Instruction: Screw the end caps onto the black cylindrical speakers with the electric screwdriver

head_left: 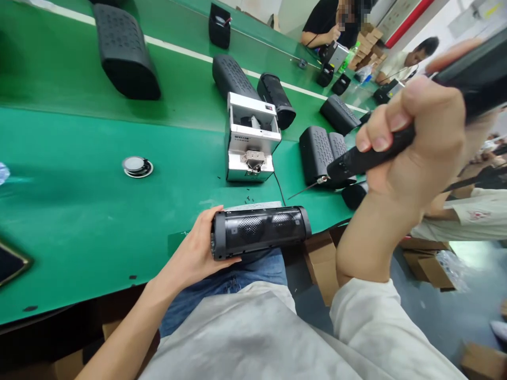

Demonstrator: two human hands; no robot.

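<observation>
My left hand grips the left end of a black cylindrical speaker, which lies sideways at the near edge of the bench. Raised on the right, my right hand is wrapped round a black electric screwdriver. Its long thin bit points down and left, above and apart from the speaker's right end. Behind the speaker stands a white and silver screw feeder. A few tiny dark screws are scattered on the green mat between the feeder and the speaker.
Several black speaker housings stand about, among them one at the back left and one right of the feeder. A round speaker part lies on the green mat. Cardboard boxes sit below the bench. Co-workers are across the bench.
</observation>
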